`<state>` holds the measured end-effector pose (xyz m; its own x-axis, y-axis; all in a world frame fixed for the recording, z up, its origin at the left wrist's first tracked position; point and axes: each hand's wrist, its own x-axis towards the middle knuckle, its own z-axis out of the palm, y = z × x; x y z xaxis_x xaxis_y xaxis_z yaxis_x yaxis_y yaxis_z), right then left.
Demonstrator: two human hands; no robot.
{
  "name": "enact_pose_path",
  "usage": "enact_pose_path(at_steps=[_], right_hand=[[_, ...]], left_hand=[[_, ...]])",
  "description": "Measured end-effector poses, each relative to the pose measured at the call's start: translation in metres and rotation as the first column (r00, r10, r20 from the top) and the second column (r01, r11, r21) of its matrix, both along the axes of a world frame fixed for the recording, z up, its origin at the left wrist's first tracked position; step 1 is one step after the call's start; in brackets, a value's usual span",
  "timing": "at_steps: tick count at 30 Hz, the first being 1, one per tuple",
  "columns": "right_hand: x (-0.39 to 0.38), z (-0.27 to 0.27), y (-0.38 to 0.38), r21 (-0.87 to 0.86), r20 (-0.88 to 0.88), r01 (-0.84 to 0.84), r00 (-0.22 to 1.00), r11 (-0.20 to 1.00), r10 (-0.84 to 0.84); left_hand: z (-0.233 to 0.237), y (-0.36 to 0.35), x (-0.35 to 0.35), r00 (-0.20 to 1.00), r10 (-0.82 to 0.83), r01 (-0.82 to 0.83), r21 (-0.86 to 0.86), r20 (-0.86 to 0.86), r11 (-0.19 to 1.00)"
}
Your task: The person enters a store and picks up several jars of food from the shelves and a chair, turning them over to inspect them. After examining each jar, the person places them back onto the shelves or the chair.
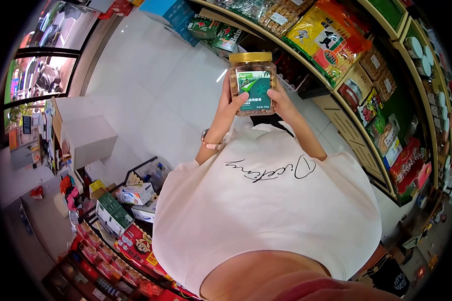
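Observation:
A clear plastic jar (260, 108) with a gold screw lid and a green label is held upright out in front of me. My left hand (234, 99) grips its left side, with the thumb lying over the label's edge. On the opposite side my right hand (281, 102) is closed round the jar, its thumb also on the front. The fingers behind the jar are mostly hidden. Brownish contents show through the plastic below the label.
Shelving (306, 55) with packaged snacks curves along the right, including a large yellow and red bag (326, 37). Green beer cartons (226, 37) stand on the floor beyond the jar. A white counter (88, 138) is at the left, and boxed goods (135, 193) stand nearby.

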<state>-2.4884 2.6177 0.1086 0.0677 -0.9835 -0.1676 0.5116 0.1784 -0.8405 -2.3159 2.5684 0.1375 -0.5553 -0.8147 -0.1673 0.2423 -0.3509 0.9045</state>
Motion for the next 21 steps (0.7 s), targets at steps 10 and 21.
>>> enact_pose_path(at_steps=[10,21], right_hand=[[-0.090,-0.037,-0.166,0.003,0.257,0.163,0.953,0.987,-0.159],[-0.215,0.001,-0.273,0.020,0.140,0.406,0.904,0.914,-0.405]], left_hand=[[-0.006,-0.201,-0.100,0.964,-0.230,0.256,-0.228,0.133,0.940],[0.046,-0.379,-0.237,0.802,-0.397,0.589,-0.485,0.446,0.646]])
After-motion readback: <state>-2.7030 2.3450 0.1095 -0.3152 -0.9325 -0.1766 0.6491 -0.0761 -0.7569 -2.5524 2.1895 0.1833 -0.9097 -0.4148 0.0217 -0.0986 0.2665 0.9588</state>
